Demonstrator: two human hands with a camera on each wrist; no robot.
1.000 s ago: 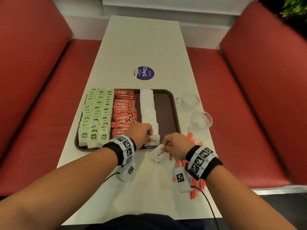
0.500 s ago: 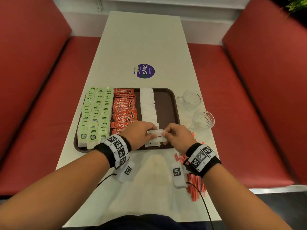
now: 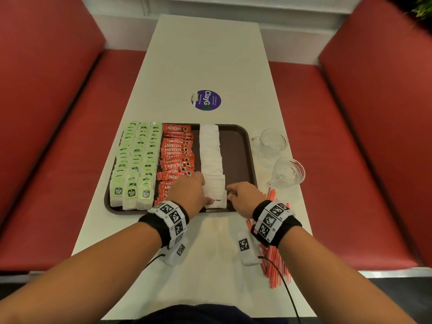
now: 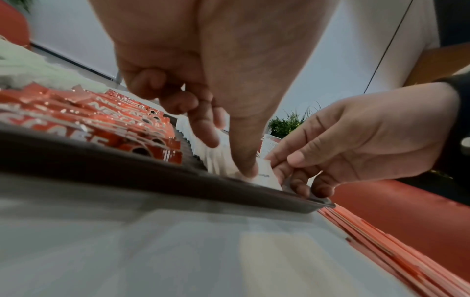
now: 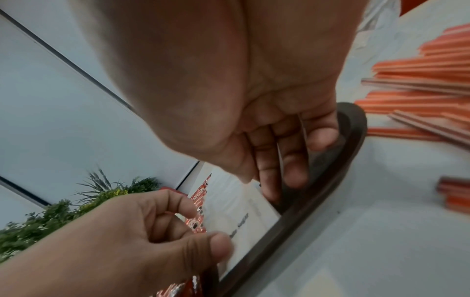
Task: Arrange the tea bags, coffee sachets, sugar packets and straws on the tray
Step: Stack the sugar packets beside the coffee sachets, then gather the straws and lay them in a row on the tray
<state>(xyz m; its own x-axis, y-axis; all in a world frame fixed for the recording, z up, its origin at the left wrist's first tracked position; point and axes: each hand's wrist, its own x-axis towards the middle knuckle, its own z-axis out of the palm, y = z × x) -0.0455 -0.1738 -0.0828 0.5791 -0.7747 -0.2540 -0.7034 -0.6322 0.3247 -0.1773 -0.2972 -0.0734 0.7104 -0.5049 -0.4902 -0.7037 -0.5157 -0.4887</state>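
Observation:
A dark brown tray [image 3: 236, 157] holds green tea bags [image 3: 136, 160] on the left, red coffee sachets [image 3: 177, 153] in the middle and a row of white sugar packets [image 3: 210, 155]. The nearest sugar packet [image 3: 219, 202] [image 4: 265, 177] [image 5: 249, 221] stands at the row's near end, against the tray rim. My left hand [image 3: 207, 198] [image 4: 229, 154] presses its thumb on the packet's left part, with fingers on the row behind. My right hand [image 3: 230, 195] [image 5: 269, 180] pinches the packet's right edge. Red straws [image 3: 275, 263] [image 5: 419, 70] lie on the table under my right wrist.
Two glass cups [image 3: 271, 141] [image 3: 289, 173] stand on the table right of the tray. A purple round sticker [image 3: 206, 100] lies beyond the tray. Red bench seats [image 3: 46, 160] flank the white table [image 3: 205, 54]. The tray's right strip is bare.
My right hand carried a sugar packet from the table in front of the tray to the near end of the white row. My left hand stayed at that end and now touches it too.

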